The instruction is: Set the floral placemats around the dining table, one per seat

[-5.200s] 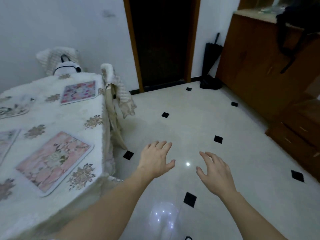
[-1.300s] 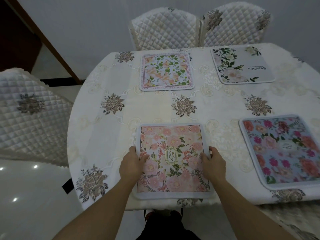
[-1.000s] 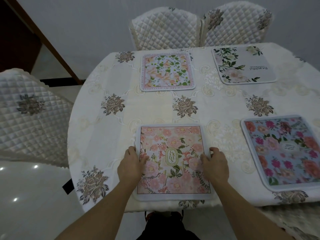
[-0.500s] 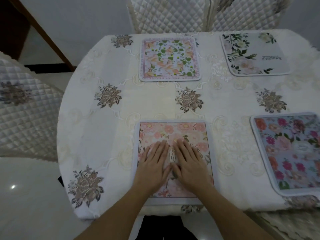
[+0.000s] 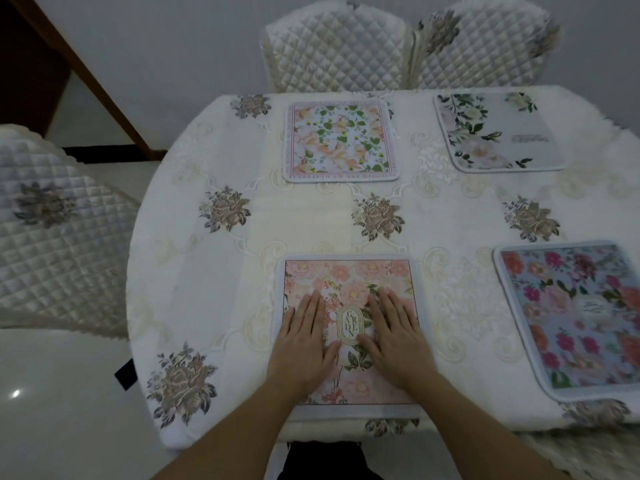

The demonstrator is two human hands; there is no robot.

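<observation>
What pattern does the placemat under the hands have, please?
Pink peony-like flowers around a gold oval emblem; head view.

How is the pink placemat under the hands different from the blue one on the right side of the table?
The pink placemat has pale peach blooms and a gold oval label; the blue placemat carries darker pink and red flowers. The left hand and right hand lie flat on the pink one; the blue one lies untouched. Both are squarish, pale-bordered and lie flat.

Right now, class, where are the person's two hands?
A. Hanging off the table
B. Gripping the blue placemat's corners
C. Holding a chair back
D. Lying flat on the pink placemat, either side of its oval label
D: the left hand and right hand lie palm-down, fingers spread, on the pink placemat, with its oval label between them.
</observation>
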